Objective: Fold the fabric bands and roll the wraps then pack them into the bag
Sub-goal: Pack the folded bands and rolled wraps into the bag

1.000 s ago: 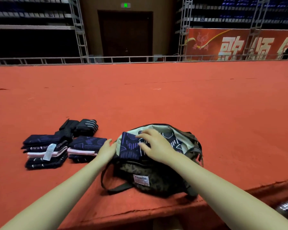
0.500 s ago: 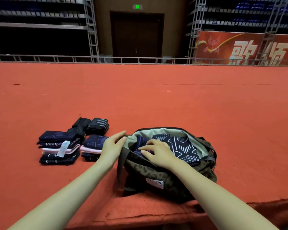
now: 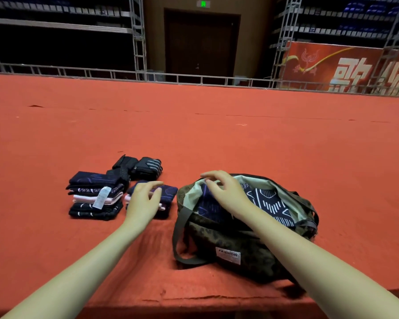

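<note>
A dark olive patterned bag (image 3: 230,247) with a pale lining stands open on the red carpeted surface; folded navy patterned bands (image 3: 267,203) lie inside it. My right hand (image 3: 224,192) hovers over the bag's mouth with fingers loosely curled, holding nothing. My left hand (image 3: 144,199) reaches over a small stack of folded navy and white bands (image 3: 168,192) just left of the bag, fingers relaxed above its top. Further left stands a taller stack of folded bands (image 3: 95,196) with a white tag. Behind the stacks lie two rolled black wraps (image 3: 138,168).
The red carpeted platform (image 3: 217,134) stretches far back to a metal railing (image 3: 124,73). Its front edge (image 3: 194,298) runs just below the bag. The bag's strap (image 3: 177,236) loops out on the left side.
My left hand has let go of the bag's rim and moved left over the small stack. My right hand has lifted off the bands inside the bag.
</note>
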`<state>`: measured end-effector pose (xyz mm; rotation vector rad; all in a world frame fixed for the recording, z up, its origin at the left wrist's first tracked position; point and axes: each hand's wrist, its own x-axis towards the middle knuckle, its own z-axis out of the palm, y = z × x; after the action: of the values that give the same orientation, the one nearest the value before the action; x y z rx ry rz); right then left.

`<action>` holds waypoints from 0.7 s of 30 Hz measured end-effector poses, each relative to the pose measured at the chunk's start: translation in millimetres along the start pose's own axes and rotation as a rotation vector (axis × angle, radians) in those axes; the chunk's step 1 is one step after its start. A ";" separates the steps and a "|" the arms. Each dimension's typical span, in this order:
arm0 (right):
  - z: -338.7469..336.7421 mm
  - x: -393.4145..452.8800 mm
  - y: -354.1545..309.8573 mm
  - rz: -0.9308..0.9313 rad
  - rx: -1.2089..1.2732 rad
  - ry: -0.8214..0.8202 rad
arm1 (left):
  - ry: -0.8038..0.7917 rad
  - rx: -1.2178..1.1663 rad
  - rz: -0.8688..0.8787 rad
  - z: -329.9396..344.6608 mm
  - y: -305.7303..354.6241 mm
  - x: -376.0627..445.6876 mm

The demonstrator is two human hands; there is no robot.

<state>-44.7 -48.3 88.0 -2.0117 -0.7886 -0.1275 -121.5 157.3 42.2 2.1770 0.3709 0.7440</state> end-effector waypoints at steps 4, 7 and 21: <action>44.5 45.9 -33.0 -0.090 -0.068 -0.117 | 0.024 0.063 -0.158 -23.2 -38.2 11.7; 87.3 77.5 -38.2 -0.078 -0.216 -0.259 | -0.033 0.062 -0.238 -26.3 -62.2 13.0; 137.5 105.3 7.5 0.133 -0.366 -0.335 | -0.068 0.381 -0.025 -23.2 -99.2 28.8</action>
<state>12.9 110.0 47.2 -2.4664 -0.8839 0.1578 -115.1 248.9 -10.3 2.5406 0.5394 0.6217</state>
